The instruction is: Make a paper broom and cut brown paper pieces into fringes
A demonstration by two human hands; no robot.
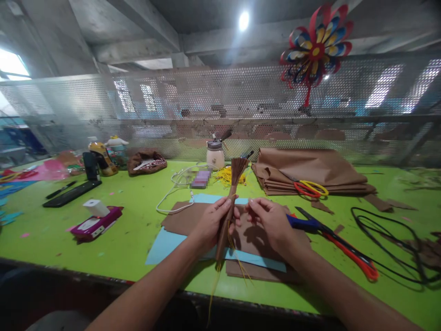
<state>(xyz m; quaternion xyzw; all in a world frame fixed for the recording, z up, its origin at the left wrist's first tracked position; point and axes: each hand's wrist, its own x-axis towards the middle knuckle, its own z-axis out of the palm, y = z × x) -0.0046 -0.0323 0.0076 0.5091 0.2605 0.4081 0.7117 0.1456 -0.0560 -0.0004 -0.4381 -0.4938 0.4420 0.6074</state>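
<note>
My left hand (217,218) is wrapped round a narrow brown pleated bundle (224,230), which fans out at its top end. Thin yellow strings (237,257) hang from the bundle's middle and lower end. Just right of it, my right hand (263,214) is raised with thumb and fingertips pressed together; what they hold, if anything, is too small to make out. Beneath both hands lie brown sheets (186,218) and light blue sheets (165,246). A blue-handled tool (305,223) lies beside my right wrist.
Folded brown material (303,168) with red-yellow scissors (312,188) lies at the back right. Black cord (386,239) coils at right. A bottle (215,154), phone (201,178) and white cable (175,184) are behind; a purple power strip (96,223) sits left.
</note>
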